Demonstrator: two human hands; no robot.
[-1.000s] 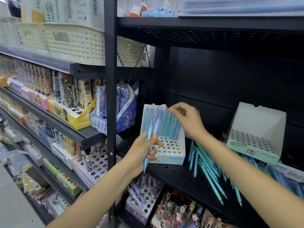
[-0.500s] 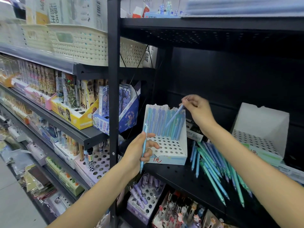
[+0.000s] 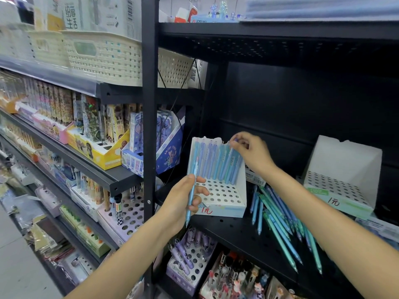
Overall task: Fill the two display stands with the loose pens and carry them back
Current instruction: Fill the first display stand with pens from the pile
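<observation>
Head view: left hand (image 3: 183, 203) grips a single light-blue pen (image 3: 191, 192), fingers curled round the barrel, pen near upright with tip down, held in front of the left front corner of the near display stand (image 3: 224, 199). That stand is white, perforated base, sits on the black shelf (image 3: 241, 238) between the two hands. Its back row holds a line of blue pens (image 3: 218, 164) leaning against the rear wall; front holes are unfilled. Right hand (image 3: 251, 152) is at the top right of that row, fingertips pinching the cap end of the rightmost pen (image 3: 234, 167), which is already seated in the stand. Loose pens (image 3: 278, 221), blue and teal, lie in a fanned pile on the shelf just under the right forearm, to the right of the near stand. Second display stand (image 3: 343, 178), same white perforated type, stands further right of the right arm, well apart from the first, no pens visible in it. Left of the left arm: neighbouring shelves with boxed stationery (image 3: 97, 143) and cream woven baskets (image 3: 103, 52) above. Below the hands, lower shelf with more pen displays (image 3: 192, 260).
</observation>
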